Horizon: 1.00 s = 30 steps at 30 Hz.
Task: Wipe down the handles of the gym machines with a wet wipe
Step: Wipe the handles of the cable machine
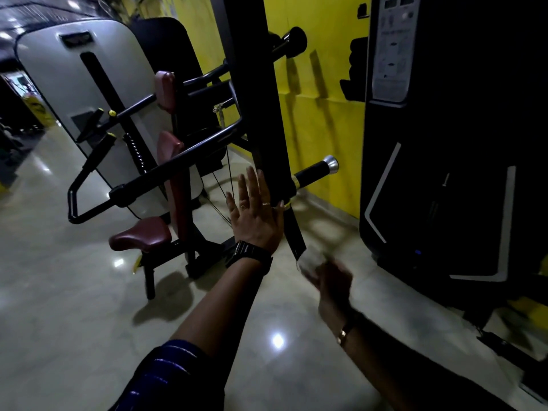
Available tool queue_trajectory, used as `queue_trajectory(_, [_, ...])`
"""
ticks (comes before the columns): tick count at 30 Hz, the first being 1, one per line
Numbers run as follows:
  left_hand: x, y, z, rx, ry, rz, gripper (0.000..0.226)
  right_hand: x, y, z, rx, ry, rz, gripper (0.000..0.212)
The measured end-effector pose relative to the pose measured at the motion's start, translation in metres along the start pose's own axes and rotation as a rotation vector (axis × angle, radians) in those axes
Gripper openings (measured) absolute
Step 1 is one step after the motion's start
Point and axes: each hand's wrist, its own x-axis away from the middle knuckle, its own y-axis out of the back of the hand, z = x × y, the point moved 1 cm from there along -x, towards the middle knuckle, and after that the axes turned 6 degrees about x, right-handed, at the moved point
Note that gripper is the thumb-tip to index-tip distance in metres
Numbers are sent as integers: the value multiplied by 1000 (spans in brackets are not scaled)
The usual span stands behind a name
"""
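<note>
The left hand [255, 215] is lying flat and open on the black post [267, 114], fingers straight, holding nothing. The right hand [335, 280], blurry, is gripping the white wet wipe [311, 261] right by the post's low end. The silver-capped handle [314, 172] and the higher handle [292, 43], two in all, are sticking out from the post's right side. The label [391, 48] on the big black machine is looking too blurry to read.

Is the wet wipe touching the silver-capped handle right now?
No, the right hand holds the wet wipe well below the silver-capped handle, apart from it.
</note>
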Motion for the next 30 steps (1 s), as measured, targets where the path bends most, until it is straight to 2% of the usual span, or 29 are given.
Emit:
queue_trajectory(3, [-3,6,-5,-60,-134,-79,86,-25,7,56,-407,-22,-108,26])
queue_trajectory(5, [-8,7,-10,-165,-239,-77,85,-36,7,89,-416,93,-159,29])
queue_trajectory(7, [-16,7,-15,-262,-286,-67,85,-42,1,109,-205,282,-160,35])
queue_trajectory(10, [-23,4,-19,-336,-295,-59,91,-45,-5,121,35,607,-217,34])
queue_trajectory(14, [-23,-5,-17,-388,-265,-65,104,-58,-14,136,313,882,-258,47])
queue_trajectory(15, [-23,-7,-17,-389,-263,-67,105,-60,-18,136,430,956,-219,53])
queue_trajectory(17, [-23,-7,-17,-389,-259,-63,107,-63,-27,130,676,1078,-31,60])
queue_trajectory(19, [-23,-8,-18,-407,-271,-62,109,-69,-29,118,907,1131,114,66])
queue_trajectory(22, [-25,-7,-16,-379,-295,-79,112,-88,-16,115,1083,1277,86,75])
queue_trajectory(24, [-26,-7,-16,-363,-306,-84,112,-99,-9,122,1128,1269,49,79])
queue_trajectory(27, [-26,-11,-14,-302,-306,-106,113,-102,-14,133,1097,1100,-5,77])
queue_trajectory(30, [-27,-16,-10,-244,-314,-117,115,-86,-30,128,998,1080,60,67])
